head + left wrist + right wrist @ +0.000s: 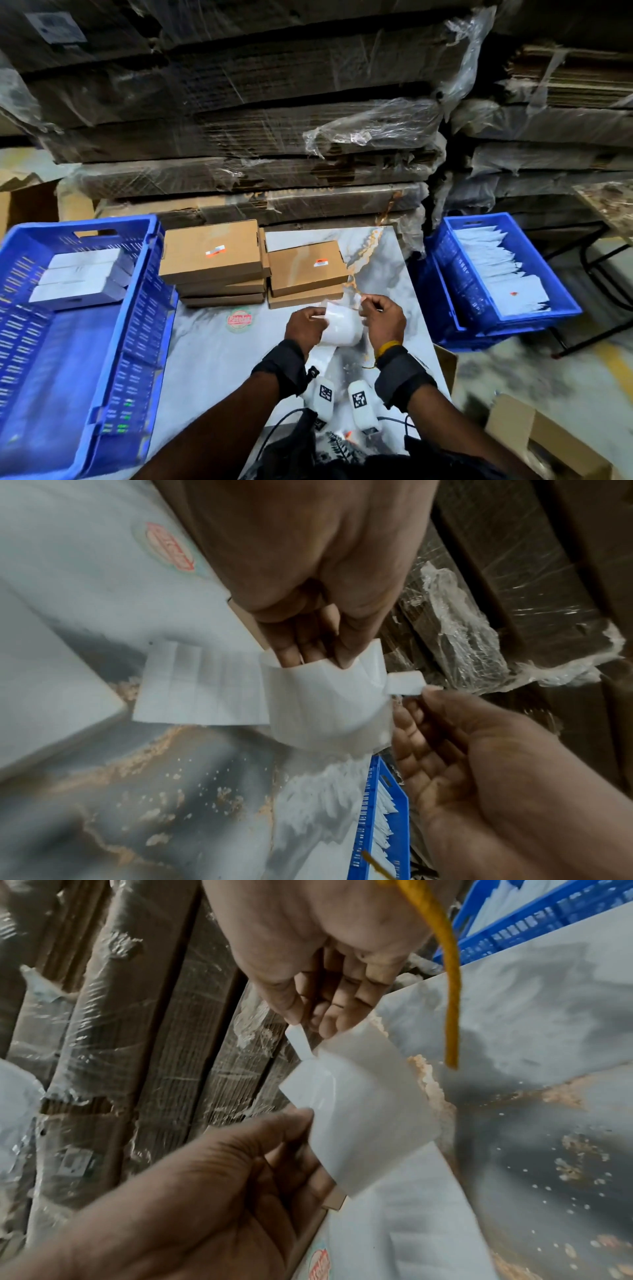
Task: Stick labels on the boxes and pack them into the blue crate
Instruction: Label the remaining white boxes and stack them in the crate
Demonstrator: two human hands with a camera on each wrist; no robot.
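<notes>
Peeling was underway: label strip (342, 330) gripped in left hand (306, 327) above the table (212, 359), one label (404, 683) pinched by right hand (383, 318); pressing onto a brown box (306, 263) judged next.

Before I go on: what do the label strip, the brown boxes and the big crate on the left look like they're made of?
Label strip: glossy, thin paper, probably a release liner; it curls and shines. Left hand grips it; right hand pinches a small label. Boxes: matte brown cardboard with folded edges. Crate: blue moulded plastic, slotted walls.
</notes>
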